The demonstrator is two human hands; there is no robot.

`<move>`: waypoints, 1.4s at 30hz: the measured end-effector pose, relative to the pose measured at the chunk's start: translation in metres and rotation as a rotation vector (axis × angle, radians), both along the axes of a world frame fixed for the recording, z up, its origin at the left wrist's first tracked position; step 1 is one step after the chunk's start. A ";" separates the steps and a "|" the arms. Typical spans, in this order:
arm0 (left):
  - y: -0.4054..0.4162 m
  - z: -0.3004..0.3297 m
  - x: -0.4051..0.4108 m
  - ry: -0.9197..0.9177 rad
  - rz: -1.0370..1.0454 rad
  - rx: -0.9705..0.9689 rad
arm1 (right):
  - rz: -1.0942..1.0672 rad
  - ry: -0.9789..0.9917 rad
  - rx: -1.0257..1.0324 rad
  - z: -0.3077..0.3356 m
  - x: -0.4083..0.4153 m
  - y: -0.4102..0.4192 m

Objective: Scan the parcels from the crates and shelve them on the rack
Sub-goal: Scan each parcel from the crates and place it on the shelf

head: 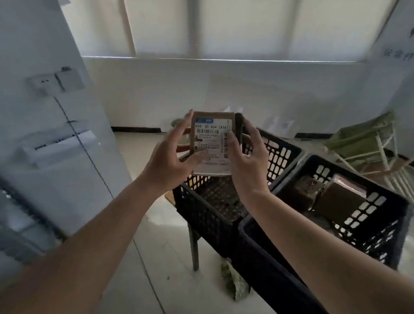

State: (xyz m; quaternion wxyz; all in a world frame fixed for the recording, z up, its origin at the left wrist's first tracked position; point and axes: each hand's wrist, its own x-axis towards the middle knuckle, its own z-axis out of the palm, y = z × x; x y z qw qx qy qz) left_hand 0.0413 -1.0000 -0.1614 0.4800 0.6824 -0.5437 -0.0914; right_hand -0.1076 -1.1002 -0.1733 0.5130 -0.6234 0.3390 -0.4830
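A small brown cardboard parcel (213, 136) with a white barcode label facing me is held up between both hands, above the crates. My left hand (171, 157) grips its left edge, thumb on the label and fingers behind. My right hand (247, 158) grips its right edge, fingers curled round the side. Below stands a black slotted crate (205, 206) whose visible bottom is bare. A second black crate (369, 221) to its right holds two brown parcels (338, 199).
The crates rest on a low stand with dark legs (195, 252). A white pillar (51, 144) with a wall socket and a hanging cable rises at the left. A green folding chair (368, 141) stands at the right, and crumpled paper (235, 281) lies on the floor.
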 end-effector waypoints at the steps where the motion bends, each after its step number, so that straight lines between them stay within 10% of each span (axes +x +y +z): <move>1: 0.016 -0.001 -0.004 0.002 0.048 -0.011 | 0.043 0.003 0.001 0.000 0.001 0.010; 21: 0.407 0.021 -0.039 -0.078 0.752 -0.006 | 0.722 -0.103 0.000 0.017 0.069 0.332; 42: 0.828 0.014 0.073 0.009 1.025 -0.103 | 1.038 -0.041 0.026 0.018 0.231 0.746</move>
